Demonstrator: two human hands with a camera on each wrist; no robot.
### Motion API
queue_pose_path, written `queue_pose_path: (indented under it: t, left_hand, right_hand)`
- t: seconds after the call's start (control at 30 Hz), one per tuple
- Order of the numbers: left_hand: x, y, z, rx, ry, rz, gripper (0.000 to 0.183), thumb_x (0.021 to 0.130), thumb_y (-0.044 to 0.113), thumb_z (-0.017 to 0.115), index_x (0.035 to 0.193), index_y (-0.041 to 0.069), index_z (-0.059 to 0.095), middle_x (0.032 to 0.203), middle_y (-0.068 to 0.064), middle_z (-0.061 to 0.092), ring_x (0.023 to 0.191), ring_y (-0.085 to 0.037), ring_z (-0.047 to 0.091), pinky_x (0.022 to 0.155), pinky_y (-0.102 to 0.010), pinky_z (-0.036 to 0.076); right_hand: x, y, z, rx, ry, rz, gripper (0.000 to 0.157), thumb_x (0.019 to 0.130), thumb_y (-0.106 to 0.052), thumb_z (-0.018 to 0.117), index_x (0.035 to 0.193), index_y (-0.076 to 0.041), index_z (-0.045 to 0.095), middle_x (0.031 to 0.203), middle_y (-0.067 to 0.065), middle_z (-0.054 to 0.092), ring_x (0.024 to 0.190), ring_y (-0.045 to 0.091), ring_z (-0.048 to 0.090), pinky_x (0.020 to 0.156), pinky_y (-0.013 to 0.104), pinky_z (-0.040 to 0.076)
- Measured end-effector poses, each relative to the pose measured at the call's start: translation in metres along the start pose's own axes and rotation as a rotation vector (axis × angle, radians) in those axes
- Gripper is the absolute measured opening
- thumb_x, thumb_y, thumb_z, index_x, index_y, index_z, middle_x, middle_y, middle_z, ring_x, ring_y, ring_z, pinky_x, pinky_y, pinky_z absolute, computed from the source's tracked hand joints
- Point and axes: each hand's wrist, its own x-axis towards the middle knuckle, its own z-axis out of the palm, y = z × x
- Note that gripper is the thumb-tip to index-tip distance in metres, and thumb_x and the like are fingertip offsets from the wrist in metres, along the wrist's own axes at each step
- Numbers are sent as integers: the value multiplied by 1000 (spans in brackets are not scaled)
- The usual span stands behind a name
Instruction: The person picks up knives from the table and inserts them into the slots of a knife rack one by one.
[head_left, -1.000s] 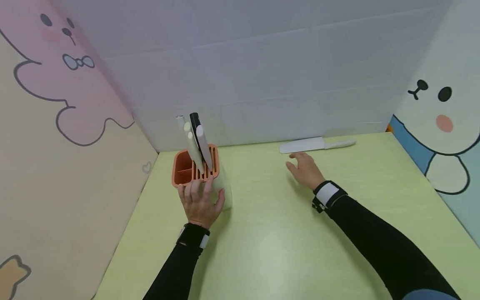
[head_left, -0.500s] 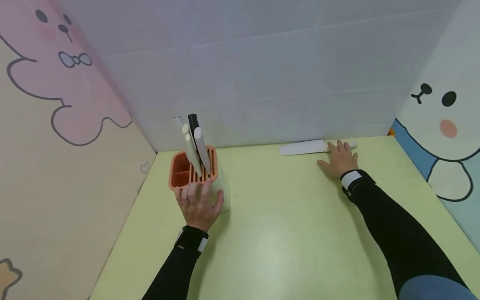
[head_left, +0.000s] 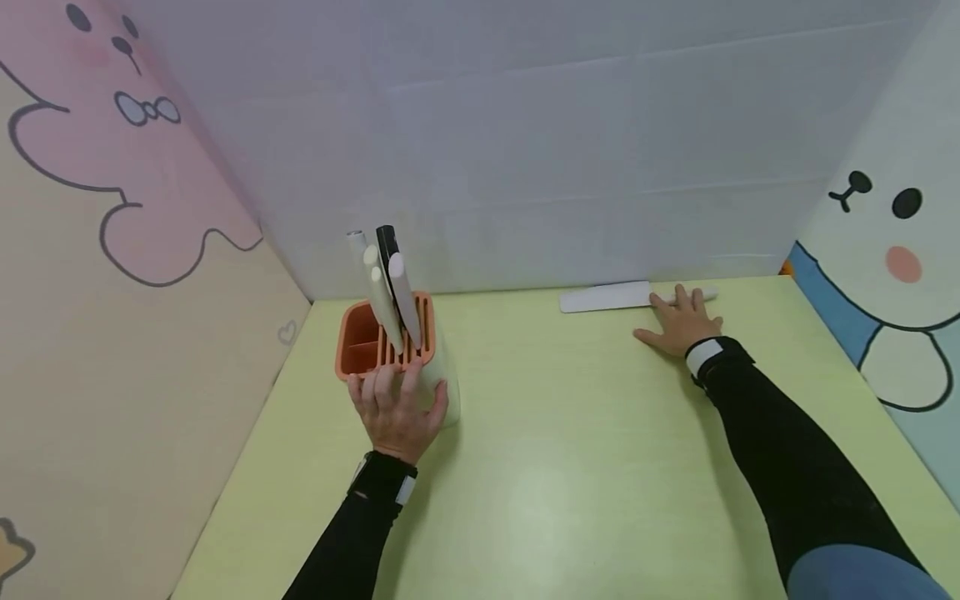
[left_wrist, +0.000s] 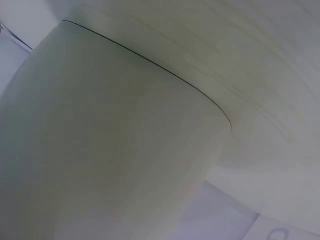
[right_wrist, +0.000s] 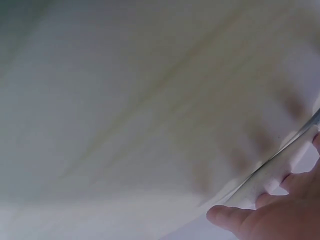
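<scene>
In the head view a knife block (head_left: 450,387) with an orange slotted top and pale body stands at left, several knife handles (head_left: 405,296) sticking up from it. My left hand (head_left: 397,417) holds its front, fingertips at the orange rim and thumb along the right side. At the table's back lies a cleaver (head_left: 607,297) with a broad whitish blade pointing left. Over its pale handle, my right hand (head_left: 681,323) spreads its fingers, touching it. The right wrist view has the fingers (right_wrist: 280,220) against the white handle (right_wrist: 270,180). In the left wrist view the block's pale wall (left_wrist: 110,135) hides the left hand.
The light yellow-green table (head_left: 540,467) meets a whitish back wall (head_left: 525,167) just behind the cleaver. Side panels with cartoon animals, the left panel (head_left: 112,350) and the right panel (head_left: 900,292), close in both sides.
My right hand has moved right and slightly back, from in front of the cleaver's blade to its handle. The left hand stays on the knife block. The view has shifted slightly.
</scene>
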Motion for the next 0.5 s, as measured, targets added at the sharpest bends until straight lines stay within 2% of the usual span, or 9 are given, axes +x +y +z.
queue_pose_path:
  t: [0.33, 0.5]
  left_hand:
    - [3, 2, -1, -4, -14, -2, 46, 73, 34, 67, 111, 10, 60, 101, -14, 48, 97, -30, 42, 89, -56, 28]
    - [2, 2, -2, 5, -15, -6, 47, 72, 34, 68, 112, 11, 60, 100, -14, 48, 96, -30, 42, 88, -56, 28]
  right_hand:
    - [2, 2, 1, -20, -30, 9, 102, 79, -84, 32, 153, -16, 20, 154, 30, 0, 138, 55, -7, 84, 85, 16]
    - [-2, -4, 1, -22, -60, 12, 98, 81, -82, 28, 154, -17, 18, 154, 30, -1, 138, 55, -8, 86, 84, 16]
